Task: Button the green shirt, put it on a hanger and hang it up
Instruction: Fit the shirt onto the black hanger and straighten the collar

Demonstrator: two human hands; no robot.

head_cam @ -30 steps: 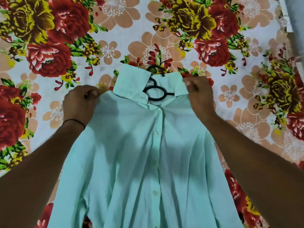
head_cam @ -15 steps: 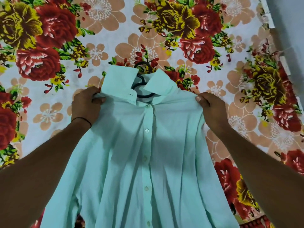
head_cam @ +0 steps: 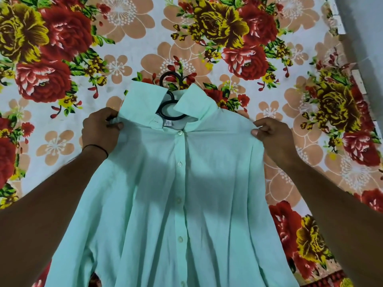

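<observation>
Green shirt (head_cam: 186, 204) on black hanger (head_cam: 173, 118), over floral bedsheet (head_cam: 132, 38).
Left hand (head_cam: 99, 131) and right hand (head_cam: 273, 137) pinch its shoulders; the hanger's hook lies beyond, midway between them.

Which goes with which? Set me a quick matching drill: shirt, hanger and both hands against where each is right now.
1. green shirt
2. hanger
3. left hand
4. right hand

A. pinches the shoulder cloth away from the collar
B. hook sticks out past the collar
C. lies front up on the floral sheet
D. grips cloth right beside the collar, black band on its wrist

Pairs: 1-C, 2-B, 3-D, 4-A
</observation>
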